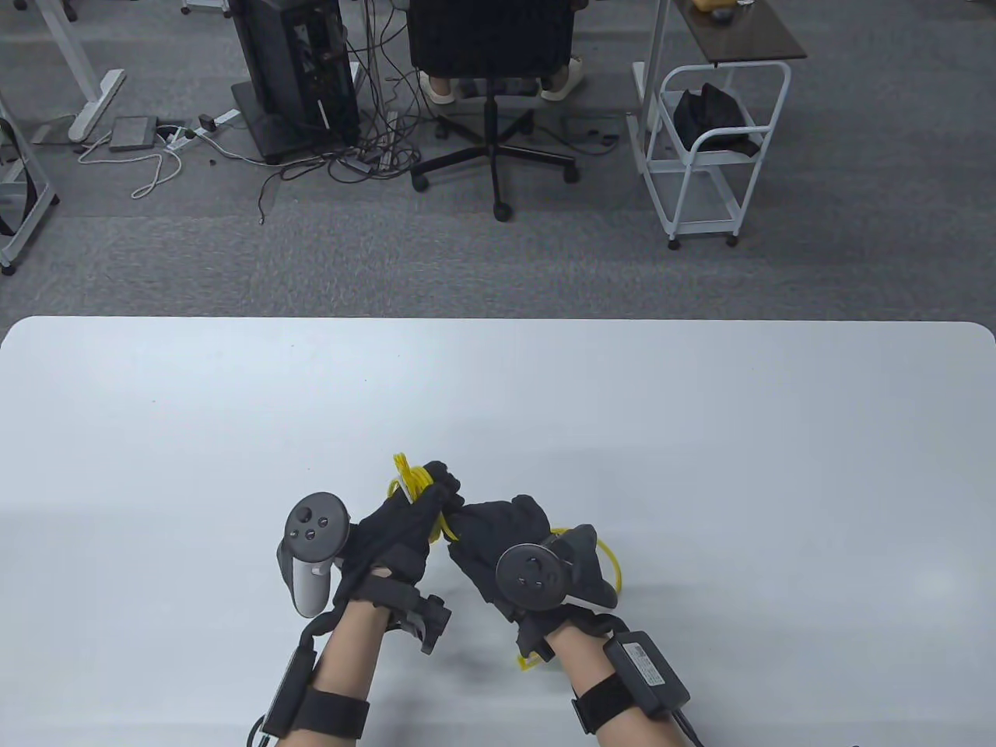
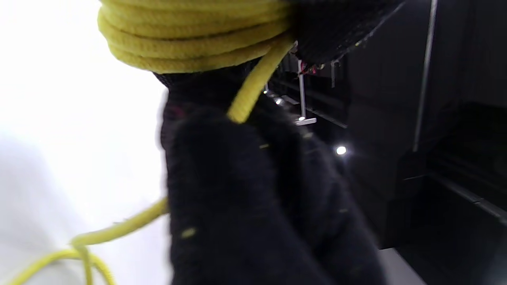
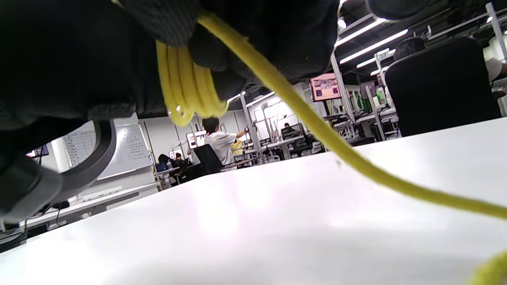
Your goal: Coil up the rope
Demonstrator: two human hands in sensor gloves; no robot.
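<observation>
Right hand: Nearest us, our right hand (image 1: 498, 548) sits low over the white table (image 1: 700, 436), fingers closed around a free strand of the yellow rope (image 1: 416, 484).
Left hand: Just beyond and touching it, our left hand (image 1: 397, 529) grips the coil, its fingers curled through several stacked loops.
Rope position: The wound turns sit at our left fingertips, above the table; the right wrist view shows them as a tight bunch, with one strand running out through the right hand and trailing down onto the table.
Loose tail: A slack loop (image 1: 611, 564) lies on the table right of our right hand, and a short bit shows near that wrist.
Risk: We judge the stacked turns could slide off our left fingers if that grip eases while we pull the next wrap tight.
Second risk: The slack could catch under our right wrist or kink, giving an uneven turn.
Hard to see: We cannot count the turns or find the rope's end; gloves cover most of the coil.
Beyond: A black office chair (image 1: 490, 47) and white cart (image 1: 708, 148) stand past the table.
</observation>
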